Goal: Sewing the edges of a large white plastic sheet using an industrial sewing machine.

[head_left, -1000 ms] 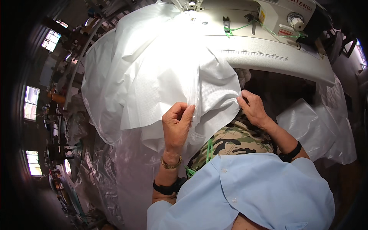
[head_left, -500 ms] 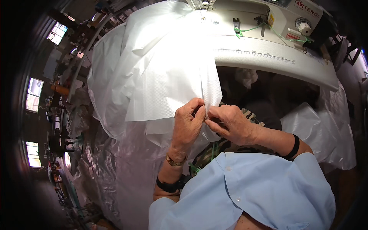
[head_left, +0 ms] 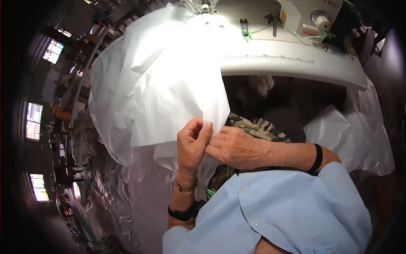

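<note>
A large white plastic sheet [head_left: 169, 97] hangs from under the sewing machine's needle area [head_left: 206, 12] down toward my lap. At its lower right corner, my left hand [head_left: 192, 142] pinches the edge between thumb and fingers. Close beside it on the right, my right hand [head_left: 237, 146] has its fingers closed on the same edge, its fingertips partly hidden. Along that edge runs a narrow strip that looks folded over. Brightest under the machine's lamp, the upper part of the sheet shows little detail.
On the white machine bed [head_left: 287, 61], marked with a ruler scale, lie small thread snips [head_left: 244, 27] and green thread. The machine's dial [head_left: 320, 20] is at upper right. More translucent plastic [head_left: 349, 139] hangs at right, and crumpled plastic [head_left: 105, 199] lies at lower left.
The view has shifted, so the machine and sheet sit further left. My hands have drawn closer together at the sheet's edge, and the right fingers have curled in more.
</note>
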### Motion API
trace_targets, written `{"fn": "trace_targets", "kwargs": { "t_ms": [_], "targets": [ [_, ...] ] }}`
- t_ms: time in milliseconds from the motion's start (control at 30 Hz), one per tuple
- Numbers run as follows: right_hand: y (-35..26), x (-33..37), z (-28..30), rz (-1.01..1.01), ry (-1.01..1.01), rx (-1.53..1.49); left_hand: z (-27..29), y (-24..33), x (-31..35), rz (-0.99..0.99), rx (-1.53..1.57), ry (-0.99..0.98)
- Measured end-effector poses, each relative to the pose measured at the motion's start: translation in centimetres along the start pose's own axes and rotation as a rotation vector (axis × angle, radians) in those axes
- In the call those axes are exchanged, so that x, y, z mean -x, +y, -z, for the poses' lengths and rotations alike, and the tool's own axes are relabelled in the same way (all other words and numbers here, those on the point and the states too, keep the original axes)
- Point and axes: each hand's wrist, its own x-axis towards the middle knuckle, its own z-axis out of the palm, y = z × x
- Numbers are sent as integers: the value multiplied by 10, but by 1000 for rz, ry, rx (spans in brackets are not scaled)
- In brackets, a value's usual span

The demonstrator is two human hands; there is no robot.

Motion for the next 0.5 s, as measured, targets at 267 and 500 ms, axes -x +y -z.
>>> {"fn": "trace_targets", "kwargs": {
  "t_ms": [267, 500],
  "targets": [
    [69, -3, -48, -785, 930, -857, 45, 59, -3, -372, -520, 265],
    [92, -134, -184, -217, 290, -932, 20, 174, -36, -697, -1111, -232]
  ]
}}
